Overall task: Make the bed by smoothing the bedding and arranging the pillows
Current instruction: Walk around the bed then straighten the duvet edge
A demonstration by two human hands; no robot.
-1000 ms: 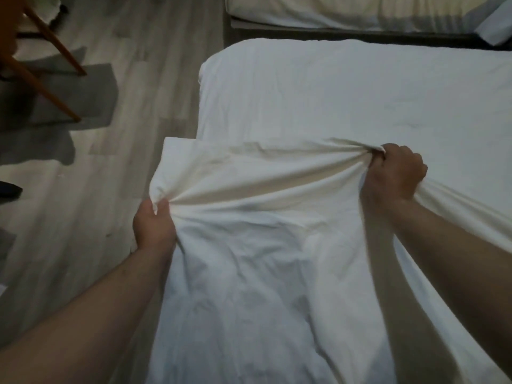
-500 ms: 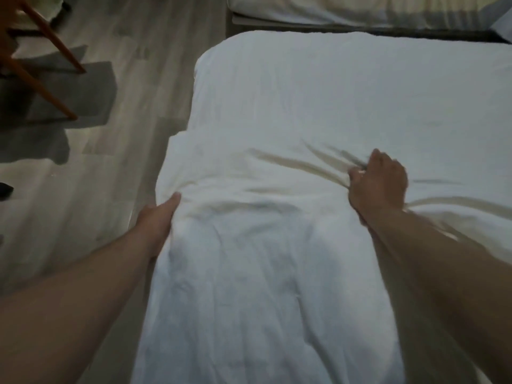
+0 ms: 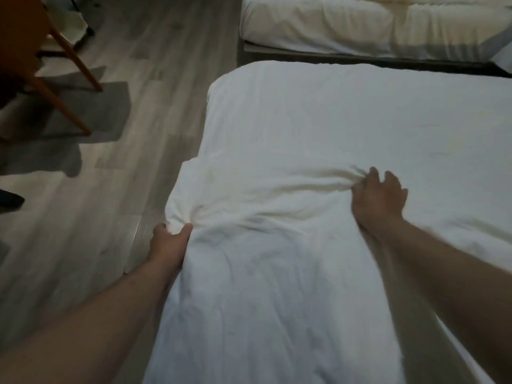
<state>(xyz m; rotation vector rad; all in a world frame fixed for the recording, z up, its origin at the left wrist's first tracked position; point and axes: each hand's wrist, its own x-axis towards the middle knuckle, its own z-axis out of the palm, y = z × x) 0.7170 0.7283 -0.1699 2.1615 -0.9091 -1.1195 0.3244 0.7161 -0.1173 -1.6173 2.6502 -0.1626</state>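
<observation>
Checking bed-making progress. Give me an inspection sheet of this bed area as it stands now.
Surface: mattress under a white sheet, fairly smooth.
Job's things: white cover lying on it, bunched between the hands; no pillows seen.
Clutter: nothing seen.
Hands: left hand pinches the cover's near corner; right hand rests on the bunched cover, grip unclear.
Cables: nothing seen.
Surroundings: grey floor, chair, second bed.

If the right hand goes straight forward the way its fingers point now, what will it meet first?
Only the flat white bed sheet lies ahead of the right hand. The way looks free up to the far edge, though depth is unclear.
</observation>
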